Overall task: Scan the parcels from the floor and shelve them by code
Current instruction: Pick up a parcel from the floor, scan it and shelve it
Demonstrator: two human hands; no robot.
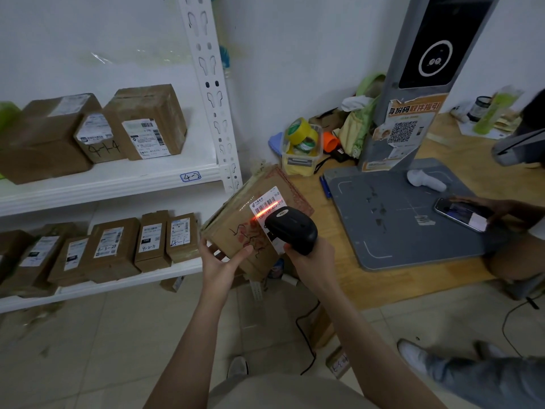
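Parcel (250,222): a taped cardboard box held in the air off the table's (368,278) near-left corner, in front of the shelf (118,181). The left hand (219,261) clamps its lower edge, thumb on top; the right hand (306,256) is closed round the scanner (290,228), whose red line crosses the label (267,206). It looks light, stiff and slick with tape, best held at the edges. The scanner hides part of the label, and the scrawled red code is unreadable.

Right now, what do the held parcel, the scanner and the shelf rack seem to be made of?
Parcel: brown corrugated cardboard, matte, with glossy tape and a white paper label.
Barcode scanner: black moulded plastic by the look, smooth, slightly shiny.
Shelf rack: probably white-painted metal, judging by the punched keyhole slots in its upright.
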